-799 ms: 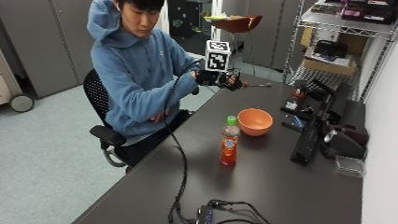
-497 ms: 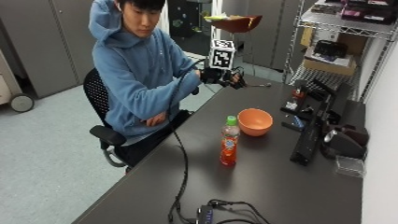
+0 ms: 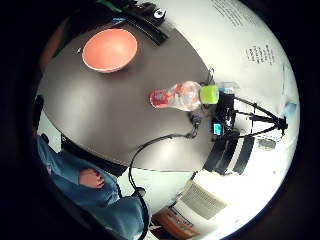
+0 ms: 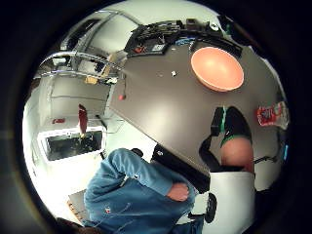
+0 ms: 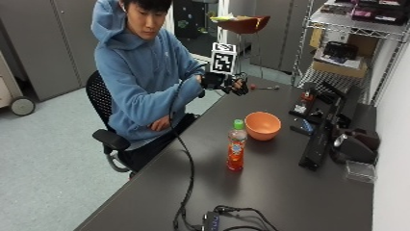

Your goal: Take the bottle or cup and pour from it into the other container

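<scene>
Bottle [image 5: 236,146] stood upright, capped, on desk [image 5: 269,192] just beside bowl [image 5: 262,125]. Right hand [image 5: 225,83] hovered well apart above desk's far side, fingers loosely curled, holding nothing. Grasp and pour both judged not yet done.

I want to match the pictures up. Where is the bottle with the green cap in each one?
Outside view: the clear plastic bottle with orange drink and green cap stands upright beside the orange bowl.
Little finger side palm view: bottle mid-table.
Thumb side palm view: bottle at the picture's edge.
Shared landmark: the bowl.
</scene>
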